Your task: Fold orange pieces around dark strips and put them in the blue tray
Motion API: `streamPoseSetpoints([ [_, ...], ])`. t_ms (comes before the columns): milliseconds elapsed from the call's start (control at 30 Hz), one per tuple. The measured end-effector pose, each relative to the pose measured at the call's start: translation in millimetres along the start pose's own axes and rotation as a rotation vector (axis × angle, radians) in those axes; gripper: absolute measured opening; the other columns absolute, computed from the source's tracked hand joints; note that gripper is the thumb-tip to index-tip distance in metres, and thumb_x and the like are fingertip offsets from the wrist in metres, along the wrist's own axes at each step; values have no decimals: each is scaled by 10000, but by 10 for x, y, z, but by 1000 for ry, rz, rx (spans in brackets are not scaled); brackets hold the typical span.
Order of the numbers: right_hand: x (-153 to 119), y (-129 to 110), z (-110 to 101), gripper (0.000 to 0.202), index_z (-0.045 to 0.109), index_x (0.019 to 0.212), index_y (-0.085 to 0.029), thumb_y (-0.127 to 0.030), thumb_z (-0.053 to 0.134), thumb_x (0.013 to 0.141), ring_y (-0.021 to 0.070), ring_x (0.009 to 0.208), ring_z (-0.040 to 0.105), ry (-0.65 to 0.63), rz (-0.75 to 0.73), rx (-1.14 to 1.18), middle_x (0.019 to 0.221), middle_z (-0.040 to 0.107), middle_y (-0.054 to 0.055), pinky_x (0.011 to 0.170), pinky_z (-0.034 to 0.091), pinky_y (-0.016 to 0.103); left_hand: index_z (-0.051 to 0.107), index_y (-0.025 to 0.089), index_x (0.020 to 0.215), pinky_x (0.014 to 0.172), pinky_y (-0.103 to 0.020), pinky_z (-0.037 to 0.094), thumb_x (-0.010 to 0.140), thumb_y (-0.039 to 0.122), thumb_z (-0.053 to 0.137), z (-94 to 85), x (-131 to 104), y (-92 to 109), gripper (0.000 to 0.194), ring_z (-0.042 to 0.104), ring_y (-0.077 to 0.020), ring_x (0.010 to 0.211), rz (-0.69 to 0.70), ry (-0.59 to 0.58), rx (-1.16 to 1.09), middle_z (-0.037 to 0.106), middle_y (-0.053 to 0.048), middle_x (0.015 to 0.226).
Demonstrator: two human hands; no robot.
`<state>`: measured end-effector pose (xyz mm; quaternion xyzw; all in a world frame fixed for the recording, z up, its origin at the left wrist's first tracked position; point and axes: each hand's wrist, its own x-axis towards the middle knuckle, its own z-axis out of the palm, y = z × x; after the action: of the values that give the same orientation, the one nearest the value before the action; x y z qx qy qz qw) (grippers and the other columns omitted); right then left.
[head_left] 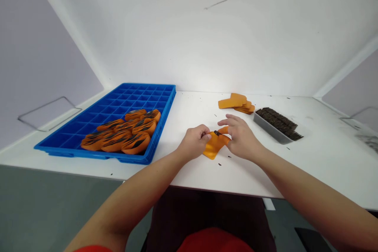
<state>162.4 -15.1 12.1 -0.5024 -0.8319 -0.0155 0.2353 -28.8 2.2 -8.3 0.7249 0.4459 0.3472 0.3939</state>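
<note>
Near the table's front edge, my left hand (pixel 195 141) pinches the upper left part of a thin orange sheet (pixel 213 149). My right hand (pixel 240 136) is at the sheet's upper right. Its thumb and forefinger close around a small dark strip (pixel 217 133) at the sheet's top edge, while the other fingers are spread. Orange shows over those two fingertips; whether it is finger covers or part of the sheet I cannot tell. Further back lies a fanned stack of orange sheets (pixel 236 102). A metal tray (pixel 270 129) full of dark thin strips (pixel 276 122) stands to the right.
On the left, a blue compartment tray (pixel 103 106) holds several curved bundles of orange sheets with dark strips (pixel 124 134) in its near right part. Dark scraps (pixel 219 164) lie scattered on the white table (pixel 186 114). A white wall rises behind; wire brackets are at both sides.
</note>
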Motion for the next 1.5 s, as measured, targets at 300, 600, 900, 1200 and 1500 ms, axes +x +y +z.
streamPoseSetpoints([
  [300,-30,-92,142,262,685,989,-173,-248,528,793,336,1181,456,63,9,61,1167,599,93,958,422,539,439,193,739,501,-206,345,804,233,443,20,3,12,76,401,-90,557,-24,100,-163,454,54,617],
  [600,161,-117,-40,157,658,694,-224,-153,531,754,296,1198,460,-43,85,241,1114,632,19,922,458,498,474,189,781,543,-221,353,825,232,461,-34,-26,38,63,430,-97,595,120,167,-101,496,41,661],
  [900,186,-139,-124,155,530,555,-176,-48,493,634,348,1287,328,-31,-120,67,1166,588,51,973,369,559,554,187,1032,707,-258,481,781,175,518,-30,-24,31,254,580,-127,753,225,179,-58,621,-12,850],
  [1200,101,-127,62,203,647,672,-194,-155,469,762,410,1229,366,157,-331,-168,1121,603,84,923,305,639,625,208,847,745,-305,485,785,193,475,-120,-52,155,163,619,-176,797,289,-29,453,687,-6,885],
  [1500,52,-96,135,270,671,639,-284,-363,486,819,372,1216,427,214,-222,-62,1132,627,31,933,339,590,610,220,877,687,-333,498,758,229,515,-94,-57,165,153,627,-210,796,152,-200,688,684,-19,890],
])
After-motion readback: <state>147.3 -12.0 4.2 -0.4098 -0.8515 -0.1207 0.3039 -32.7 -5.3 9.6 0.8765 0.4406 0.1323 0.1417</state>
